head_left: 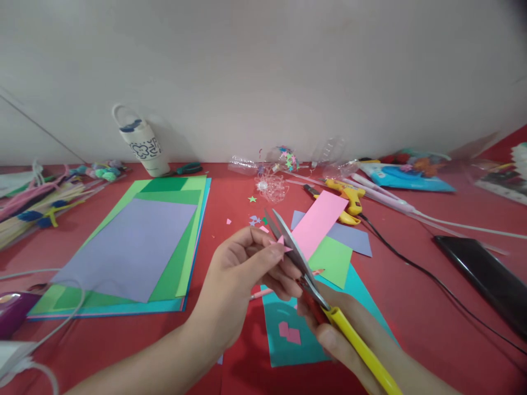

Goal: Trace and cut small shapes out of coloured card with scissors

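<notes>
A small pink paper star [281, 241] is pinched between the thumb and fingers of my left hand [236, 271]. My right hand [341, 326] grips a pair of scissors [304, 260] with a yellow handle. The blades are slightly apart, pointing up and away, right beside the star. Whether they touch its edge I cannot tell. Below my hands lies a teal sheet [284, 351] with pink paper scraps [293, 336] on it. Behind the scissors are a pink paper strip [323, 219], a purple piece [354, 239] and a light green piece [333, 263]. A pencil [261, 294] is partly hidden by my left hand.
Stacked coloured sheets [132, 247] lie left on the red table [230, 186]. A white tumbler [146, 148] leans at the wall. A yellow glue gun [349, 197] trails a black cable; a phone [481, 280] lies right. Small paper stars [252, 199] and clear plastic pieces [272, 185] are at centre back.
</notes>
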A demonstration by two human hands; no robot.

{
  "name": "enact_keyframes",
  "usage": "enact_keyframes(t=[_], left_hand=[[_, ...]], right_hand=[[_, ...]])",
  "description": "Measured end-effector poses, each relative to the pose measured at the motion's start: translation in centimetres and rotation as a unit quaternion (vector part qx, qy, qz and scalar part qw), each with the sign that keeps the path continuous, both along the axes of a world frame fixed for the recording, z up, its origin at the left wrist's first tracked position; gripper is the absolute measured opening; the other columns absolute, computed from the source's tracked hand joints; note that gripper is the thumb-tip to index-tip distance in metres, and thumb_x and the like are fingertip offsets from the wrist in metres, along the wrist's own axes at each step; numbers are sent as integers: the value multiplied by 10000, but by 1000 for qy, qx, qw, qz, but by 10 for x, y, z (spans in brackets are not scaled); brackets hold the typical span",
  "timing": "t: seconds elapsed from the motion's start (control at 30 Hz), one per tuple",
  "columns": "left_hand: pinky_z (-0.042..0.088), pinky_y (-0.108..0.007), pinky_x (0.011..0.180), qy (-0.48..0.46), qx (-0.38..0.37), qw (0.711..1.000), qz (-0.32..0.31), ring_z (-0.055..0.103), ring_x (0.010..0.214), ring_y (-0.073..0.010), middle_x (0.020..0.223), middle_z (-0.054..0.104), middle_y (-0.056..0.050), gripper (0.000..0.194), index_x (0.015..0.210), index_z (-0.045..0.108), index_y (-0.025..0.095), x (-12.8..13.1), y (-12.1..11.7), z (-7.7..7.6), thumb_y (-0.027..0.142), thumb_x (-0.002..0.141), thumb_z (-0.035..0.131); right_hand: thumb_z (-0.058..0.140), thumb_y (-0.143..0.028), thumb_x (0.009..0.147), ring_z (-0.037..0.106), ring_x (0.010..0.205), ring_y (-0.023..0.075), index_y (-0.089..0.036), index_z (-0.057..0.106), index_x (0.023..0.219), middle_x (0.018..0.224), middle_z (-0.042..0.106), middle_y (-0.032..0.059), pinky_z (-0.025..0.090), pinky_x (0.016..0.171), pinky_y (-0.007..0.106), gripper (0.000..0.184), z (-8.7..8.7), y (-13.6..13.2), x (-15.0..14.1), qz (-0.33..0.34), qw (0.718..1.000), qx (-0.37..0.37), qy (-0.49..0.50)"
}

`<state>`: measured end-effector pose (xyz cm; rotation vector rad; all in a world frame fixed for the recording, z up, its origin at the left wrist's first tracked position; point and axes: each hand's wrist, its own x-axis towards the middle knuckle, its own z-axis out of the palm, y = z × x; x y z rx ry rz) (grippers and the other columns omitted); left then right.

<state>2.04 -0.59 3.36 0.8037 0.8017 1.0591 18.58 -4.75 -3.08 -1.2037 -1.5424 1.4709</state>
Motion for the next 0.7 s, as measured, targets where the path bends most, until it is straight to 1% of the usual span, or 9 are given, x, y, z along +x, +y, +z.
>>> enact_keyframes(t=[0.1,0.17,0.37,0.53,0.7], left_hand=[[485,-167,439,-4,-2,1000,-1,631,453,-103,596,703,-14,156,680,534,156,0,0,-1,182,802,628],[492,-169,447,-3,-1,1000,0,630,455,-100,596,703,-11,159,681,532,157,0,1,-2,176,812,620],[511,-185,476,-1,3,1000,-5,636,477,-103,609,705,-5,153,700,540,162,0,-1,-4,193,830,616],[504,-181,475,-3,0,1000,-11,632,472,-101,602,702,-8,152,700,554,161,0,-3,-3,205,827,623],[482,-169,465,-2,-1,1000,-11,630,459,-99,588,694,-15,167,689,544,154,1,-2,-1,208,824,626]], right_hand=[[447,-798,711,296,539,117,-220,429,721,664,351,-30,284,416,216,579,21,-4,-4,-5,1000,-27,-6],[425,-821,703,266,530,108,-218,406,720,660,326,-38,243,400,213,604,28,-5,-6,-3,999,-38,-11],[407,-826,714,253,491,94,-222,375,705,647,326,-46,236,408,230,605,28,-6,-8,-7,999,-30,-21],[401,-789,760,261,493,102,-226,387,732,626,315,-52,226,420,241,563,29,-7,-10,-15,1000,-9,-6],[413,-768,779,249,467,80,-215,400,769,636,329,-60,219,418,236,554,29,-9,-9,-19,999,-26,-8]])
